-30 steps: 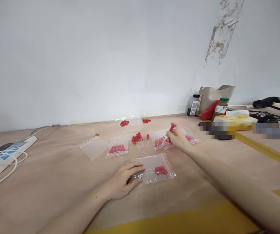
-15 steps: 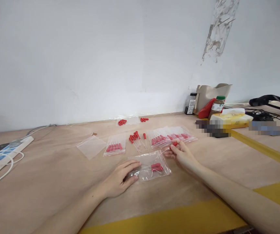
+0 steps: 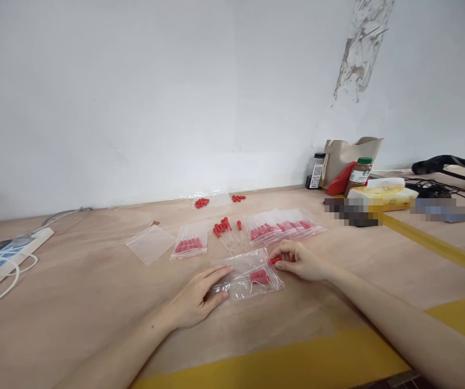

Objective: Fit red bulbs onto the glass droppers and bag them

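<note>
A clear zip-lock bag lies flat in front of me with droppers inside, their red bulbs toward its right end. My left hand rests over the bag's left end, thumb and fingers apart, with the fingertips on the plastic. At the zip end on the right, my right hand pinches another dropper by its red bulb. Its glass tube points left at the bag's mouth; I cannot make out how far it is inside. Just beyond the bag lie several loose droppers.
Filled bags overlap behind my right hand. Another filled bag and a flat bag lie left. Red bulbs sit near the wall. A jar, tissue pack and cables stand right; white cables lie far left.
My right hand has moved left and nearer to me, bringing the dropper's red bulb up to the bag's right end. The left hand stays on the bag.
</note>
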`<action>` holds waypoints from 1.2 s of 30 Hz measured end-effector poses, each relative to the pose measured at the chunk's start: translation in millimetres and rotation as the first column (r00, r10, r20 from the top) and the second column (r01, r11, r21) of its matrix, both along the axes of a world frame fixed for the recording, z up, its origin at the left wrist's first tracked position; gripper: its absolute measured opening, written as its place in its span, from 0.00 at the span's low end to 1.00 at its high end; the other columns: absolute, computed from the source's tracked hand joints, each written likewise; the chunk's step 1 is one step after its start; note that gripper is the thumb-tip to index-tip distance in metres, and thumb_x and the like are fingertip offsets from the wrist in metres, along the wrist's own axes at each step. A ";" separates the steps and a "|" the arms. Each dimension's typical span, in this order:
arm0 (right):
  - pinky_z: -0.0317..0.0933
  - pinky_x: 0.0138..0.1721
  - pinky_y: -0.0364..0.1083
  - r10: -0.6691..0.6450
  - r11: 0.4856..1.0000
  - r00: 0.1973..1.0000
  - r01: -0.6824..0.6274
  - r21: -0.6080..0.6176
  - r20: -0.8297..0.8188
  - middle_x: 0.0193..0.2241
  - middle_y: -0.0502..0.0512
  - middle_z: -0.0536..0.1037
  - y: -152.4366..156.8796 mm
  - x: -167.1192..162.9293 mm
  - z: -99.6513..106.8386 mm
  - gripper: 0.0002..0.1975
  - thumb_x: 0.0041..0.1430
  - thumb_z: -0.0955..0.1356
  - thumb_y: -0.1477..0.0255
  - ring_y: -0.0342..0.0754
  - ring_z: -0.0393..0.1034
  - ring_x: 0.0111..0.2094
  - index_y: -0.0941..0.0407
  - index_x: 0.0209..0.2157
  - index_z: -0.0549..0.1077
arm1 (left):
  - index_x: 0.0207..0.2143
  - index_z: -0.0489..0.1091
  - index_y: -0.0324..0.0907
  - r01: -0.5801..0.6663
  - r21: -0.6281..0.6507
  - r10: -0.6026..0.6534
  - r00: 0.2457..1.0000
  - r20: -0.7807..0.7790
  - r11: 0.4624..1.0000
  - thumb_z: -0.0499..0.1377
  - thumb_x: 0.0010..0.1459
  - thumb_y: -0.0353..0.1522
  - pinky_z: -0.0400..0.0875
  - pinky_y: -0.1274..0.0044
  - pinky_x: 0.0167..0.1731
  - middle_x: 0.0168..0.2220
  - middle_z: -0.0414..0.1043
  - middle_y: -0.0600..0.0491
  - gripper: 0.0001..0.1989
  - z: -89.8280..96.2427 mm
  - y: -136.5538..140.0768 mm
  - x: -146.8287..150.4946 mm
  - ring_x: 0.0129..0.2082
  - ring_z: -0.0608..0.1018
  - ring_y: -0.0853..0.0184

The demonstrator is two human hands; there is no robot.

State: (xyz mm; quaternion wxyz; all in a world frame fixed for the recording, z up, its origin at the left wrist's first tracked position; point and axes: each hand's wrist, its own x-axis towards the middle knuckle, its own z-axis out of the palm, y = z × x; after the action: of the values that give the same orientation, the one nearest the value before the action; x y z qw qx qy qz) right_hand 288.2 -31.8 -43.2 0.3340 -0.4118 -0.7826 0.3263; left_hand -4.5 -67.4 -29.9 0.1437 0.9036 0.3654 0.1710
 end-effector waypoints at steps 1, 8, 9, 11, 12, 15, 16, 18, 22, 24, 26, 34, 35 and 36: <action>0.56 0.27 0.41 -0.004 1.000 1.000 0.003 -0.022 -0.020 0.26 0.51 0.72 -0.2 -0.1 0.7 0.08 0.45 0.68 0.69 0.41 0.63 0.26 0.57 0.30 0.72 | 0.56 0.53 0.48 -0.001 -0.002 0.001 1.000 -0.001 1.000 0.49 0.59 0.37 0.58 0.68 0.52 0.55 0.58 0.52 0.21 -0.2 0.0 -0.1 0.54 0.61 0.63; 0.51 0.19 0.38 -0.163 0.980 0.962 0.133 -0.146 -0.218 0.17 0.44 0.65 -3.4 -22.1 -5.6 0.12 0.40 0.71 0.70 0.37 0.57 0.18 0.58 0.27 0.65 | 0.56 0.53 0.48 0.023 -0.010 -0.023 1.000 0.006 1.000 0.49 0.59 0.36 0.57 0.69 0.52 0.56 0.57 0.52 0.21 0.2 1.1 0.4 0.54 0.61 0.63; 0.52 0.19 0.38 -0.140 0.983 0.963 0.106 -0.151 -0.230 0.17 0.45 0.66 -3.9 -24.9 -6.6 0.12 0.40 0.71 0.70 0.38 0.59 0.18 0.58 0.27 0.65 | 0.56 0.53 0.48 0.027 -0.010 -0.027 1.000 0.005 1.000 0.49 0.59 0.36 0.57 0.69 0.52 0.56 0.57 0.52 0.21 0.4 1.4 0.7 0.54 0.61 0.63; 0.54 0.19 0.38 -0.090 0.986 0.968 0.053 -0.160 -0.236 0.18 0.45 0.68 -4.5 -27.5 -7.6 0.11 0.41 0.70 0.70 0.38 0.61 0.19 0.57 0.28 0.65 | 0.56 0.53 0.48 0.031 -0.011 -0.031 1.000 0.001 0.999 0.49 0.59 0.36 0.57 0.68 0.52 0.56 0.57 0.52 0.21 0.6 1.6 1.2 0.54 0.61 0.63; 0.54 0.19 0.38 -0.081 0.986 0.971 0.045 -0.162 -0.226 0.18 0.46 0.68 -4.4 -27.2 -7.7 0.10 0.42 0.70 0.70 0.39 0.61 0.19 0.57 0.27 0.65 | 0.56 0.53 0.48 0.029 -0.012 -0.029 1.000 -0.001 1.000 0.49 0.60 0.36 0.57 0.68 0.52 0.56 0.57 0.52 0.21 0.8 1.5 1.3 0.54 0.61 0.64; 0.53 0.18 0.38 -0.105 0.981 0.983 0.076 -0.181 -0.153 0.18 0.47 0.70 -2.3 -22.7 -7.3 0.08 0.43 0.69 0.69 0.38 0.61 0.17 0.58 0.25 0.66 | 0.56 0.53 0.48 0.018 -0.018 -0.018 1.000 -0.006 1.000 0.49 0.59 0.36 0.57 0.69 0.52 0.56 0.57 0.52 0.21 1.1 0.6 1.4 0.54 0.62 0.64; 0.53 0.17 0.38 -0.117 0.978 0.985 0.093 -0.184 -0.126 0.18 0.48 0.70 -1.2 -21.0 -7.3 0.08 0.43 0.68 0.69 0.38 0.61 0.17 0.58 0.25 0.67 | 0.56 0.53 0.48 0.013 -0.020 -0.014 1.000 -0.009 1.000 0.49 0.59 0.36 0.57 0.69 0.52 0.56 0.57 0.52 0.21 1.2 0.3 1.4 0.54 0.62 0.64; 0.55 0.18 0.39 -0.117 0.981 0.989 0.101 -0.164 -0.095 0.20 0.49 0.72 0.5 -19.2 -7.7 0.07 0.44 0.68 0.69 0.39 0.62 0.18 0.58 0.25 0.69 | 0.56 0.54 0.48 0.008 -0.022 -0.009 1.000 -0.008 1.000 0.49 0.59 0.37 0.58 0.68 0.52 0.55 0.57 0.52 0.21 1.4 -0.2 1.2 0.54 0.62 0.63; 0.59 0.24 0.40 -0.063 0.992 0.991 0.049 -0.118 -0.118 0.23 0.51 0.74 -0.7 -23.5 -9.8 0.06 0.46 0.67 0.69 0.41 0.66 0.24 0.58 0.25 0.71 | 0.56 0.54 0.48 0.015 -0.016 -0.015 1.000 0.010 1.000 0.49 0.59 0.36 0.58 0.67 0.52 0.55 0.58 0.51 0.21 1.0 0.1 0.9 0.53 0.62 0.63; 0.57 0.20 0.39 -0.048 0.976 0.990 0.018 -0.215 -0.134 0.24 0.50 0.74 -2.5 -25.4 -9.1 0.08 0.47 0.65 0.68 0.40 0.64 0.20 0.58 0.28 0.71 | 0.56 0.54 0.48 0.021 -0.008 -0.021 1.000 0.011 1.000 0.49 0.59 0.36 0.58 0.67 0.52 0.55 0.58 0.51 0.21 0.7 0.6 0.9 0.53 0.62 0.63; 0.55 0.16 0.39 -0.080 0.960 0.987 0.039 -0.278 -0.137 0.24 0.50 0.73 -2.8 -24.5 -4.9 0.10 0.48 0.65 0.67 0.39 0.62 0.17 0.58 0.32 0.69 | 0.55 0.55 0.48 0.021 0.000 -0.021 1.000 0.006 1.000 0.49 0.59 0.36 0.57 0.67 0.52 0.55 0.58 0.51 0.21 0.5 1.1 0.9 0.54 0.62 0.63; 0.60 0.29 0.40 -0.377 0.922 0.899 0.340 0.187 0.223 0.26 0.54 0.74 43.0 -47.9 37.8 0.03 0.46 0.65 0.76 0.44 0.68 0.28 0.59 0.27 0.69 | 0.53 0.59 0.50 0.048 -0.003 -0.048 0.999 0.017 0.999 0.49 0.59 0.34 0.57 0.67 0.53 0.56 0.56 0.53 0.18 -3.9 2.8 -0.4 0.54 0.61 0.63; 0.60 0.31 0.41 -0.422 0.905 0.861 0.381 0.189 0.285 0.28 0.56 0.75 53.0 -58.2 40.1 0.05 0.46 0.65 0.76 0.45 0.69 0.31 0.59 0.29 0.69 | 0.52 0.60 0.50 0.052 -0.004 -0.052 0.998 0.019 0.999 0.49 0.59 0.34 0.57 0.67 0.52 0.56 0.56 0.52 0.18 -4.4 2.8 -0.6 0.54 0.61 0.63; 0.60 0.33 0.42 -0.430 0.902 0.849 0.391 0.181 0.308 0.30 0.59 0.75 62.9 -69.0 40.8 0.07 0.47 0.64 0.77 0.47 0.69 0.33 0.61 0.32 0.69 | 0.52 0.60 0.49 0.055 -0.005 -0.055 0.998 0.024 0.998 0.49 0.59 0.34 0.57 0.67 0.52 0.56 0.56 0.52 0.17 -4.5 2.7 -0.6 0.54 0.61 0.63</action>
State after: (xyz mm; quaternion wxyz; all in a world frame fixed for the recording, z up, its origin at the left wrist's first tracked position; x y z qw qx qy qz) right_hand 219.2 31.1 -2.5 0.2782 -0.6002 -0.7391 0.1271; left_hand -5.1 -64.7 -34.5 0.1550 0.9109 0.3391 0.1766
